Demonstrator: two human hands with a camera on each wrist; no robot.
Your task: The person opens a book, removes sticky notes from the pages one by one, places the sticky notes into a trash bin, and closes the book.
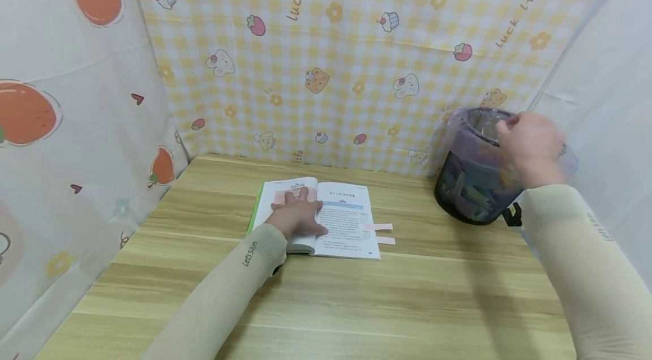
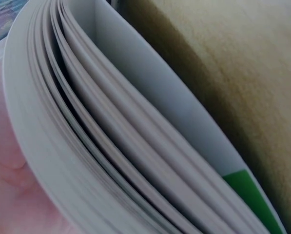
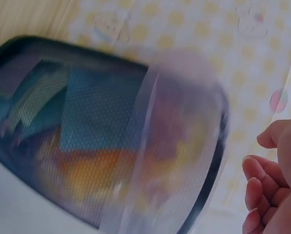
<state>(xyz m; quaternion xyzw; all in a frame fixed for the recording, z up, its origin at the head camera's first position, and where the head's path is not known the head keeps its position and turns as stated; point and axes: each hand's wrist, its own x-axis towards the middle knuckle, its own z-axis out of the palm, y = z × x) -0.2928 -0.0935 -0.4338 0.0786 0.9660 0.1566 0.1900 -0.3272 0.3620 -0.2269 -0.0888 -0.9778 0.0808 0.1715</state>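
Note:
An open book (image 1: 346, 218) with printed text lies on the wooden table, and my left hand (image 1: 299, 215) rests across its left page and middle with fingers spread. In the left wrist view the curved page edges (image 2: 101, 122) fill the picture, with part of the hand (image 2: 18, 190) beside them. Over the rim of a mesh bin (image 1: 471, 179) at the right is my right hand (image 1: 532, 142). The right wrist view shows that hand's fingers (image 3: 256, 168) loosely bent, thumb apart from them, and nothing between. The bin (image 3: 87, 112) holds colourful scraps and has a translucent purple liner.
Two pale pink tabs (image 1: 383, 227) stick out from the book's right edge. A yellow checked curtain (image 1: 305, 65) hangs behind the wooden table (image 1: 356, 309), with white cloth (image 1: 102, 122) at the left. A small black item (image 1: 511, 214) sits by the bin's base.

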